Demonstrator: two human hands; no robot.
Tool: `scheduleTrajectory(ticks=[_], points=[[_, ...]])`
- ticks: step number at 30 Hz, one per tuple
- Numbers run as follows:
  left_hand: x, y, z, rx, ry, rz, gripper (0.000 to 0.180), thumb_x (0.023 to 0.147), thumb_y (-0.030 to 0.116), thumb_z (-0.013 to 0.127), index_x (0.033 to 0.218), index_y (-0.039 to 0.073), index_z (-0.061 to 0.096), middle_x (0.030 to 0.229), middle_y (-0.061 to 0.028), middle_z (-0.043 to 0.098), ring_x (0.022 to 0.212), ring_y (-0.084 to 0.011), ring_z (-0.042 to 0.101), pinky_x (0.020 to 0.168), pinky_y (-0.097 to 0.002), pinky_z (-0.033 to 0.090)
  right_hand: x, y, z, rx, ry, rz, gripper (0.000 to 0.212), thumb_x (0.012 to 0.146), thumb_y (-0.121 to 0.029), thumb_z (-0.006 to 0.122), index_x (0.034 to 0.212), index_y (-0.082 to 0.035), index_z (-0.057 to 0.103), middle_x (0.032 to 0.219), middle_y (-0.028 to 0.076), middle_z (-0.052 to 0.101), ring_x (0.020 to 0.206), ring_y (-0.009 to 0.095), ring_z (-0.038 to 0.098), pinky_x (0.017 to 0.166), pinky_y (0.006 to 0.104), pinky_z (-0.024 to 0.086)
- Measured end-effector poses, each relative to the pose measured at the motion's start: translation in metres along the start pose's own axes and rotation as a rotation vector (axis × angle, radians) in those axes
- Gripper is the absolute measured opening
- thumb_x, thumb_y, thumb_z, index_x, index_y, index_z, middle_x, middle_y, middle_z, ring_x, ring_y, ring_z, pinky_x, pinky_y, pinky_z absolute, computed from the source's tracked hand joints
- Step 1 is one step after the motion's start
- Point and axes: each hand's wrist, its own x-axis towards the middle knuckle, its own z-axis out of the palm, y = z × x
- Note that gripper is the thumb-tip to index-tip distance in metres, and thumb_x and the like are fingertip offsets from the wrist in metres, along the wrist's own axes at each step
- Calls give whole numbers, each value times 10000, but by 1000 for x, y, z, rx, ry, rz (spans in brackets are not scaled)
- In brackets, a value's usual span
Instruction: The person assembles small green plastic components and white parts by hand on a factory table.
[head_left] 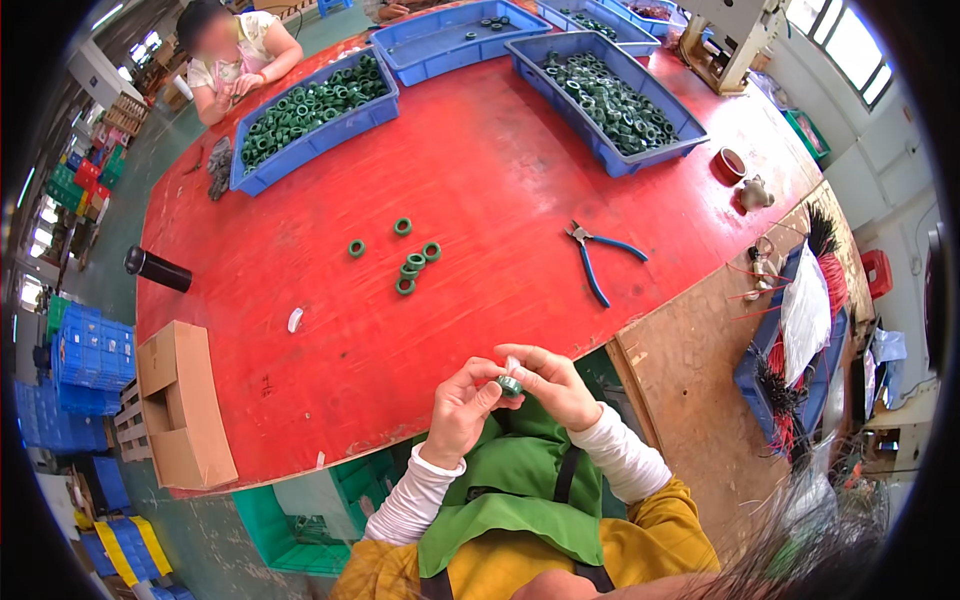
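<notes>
Close to my body, above the table's near edge, my two hands meet around one small green ring [509, 387]. My left hand [460, 412] is closed, its thumb and fingertips pinching the ring. My right hand [562, 392] is closed too, with a small whitish translucent strip [513, 364] between its fingertips, against the ring. The fingers partly cover both pieces. Farther out on the red table [470, 180] lie several loose green rings [415, 262], some leaning on one another. Blue-handled cutting pliers [597, 255] rest open to their right.
Blue trays of green rings [318, 113] [618, 105] stand farther back. A co-worker [235, 60] sits at the far left. At the left edge are a black cylinder [158, 269] and a cardboard box [190, 405]. A tape roll [731, 164] and wire bundles [832, 285] lie right.
</notes>
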Motion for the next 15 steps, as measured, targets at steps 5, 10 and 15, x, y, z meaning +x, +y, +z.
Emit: scheduleTrajectory(ticks=[5,10,15], points=[[2,-5,3,-86,44,-35,154,938,73,540,1078,10,556,996,-89,629,914,-192,638,814,-355,556,-3,10,1,-786,65,-537,321,938,-148,527,1212,15,563,985,106,563,829,209,562,728,292,458],[-1,-5,1,-25,44,-68,185,940,100,541,1106,18,540,1017,-81,621,932,-188,630,811,-382,555,-5,12,2,-713,117,-534,304,893,-114,571,1172,3,602,918,128,566,792,247,549,678,322,459],[2,3,-1,113,12,-69,196,943,105,536,1111,4,528,1029,-92,619,918,-194,637,801,-372,559,1,4,-2,-812,73,-554,311,851,-57,619,1157,-4,615,867,109,578,749,226,532,631,324,445]])
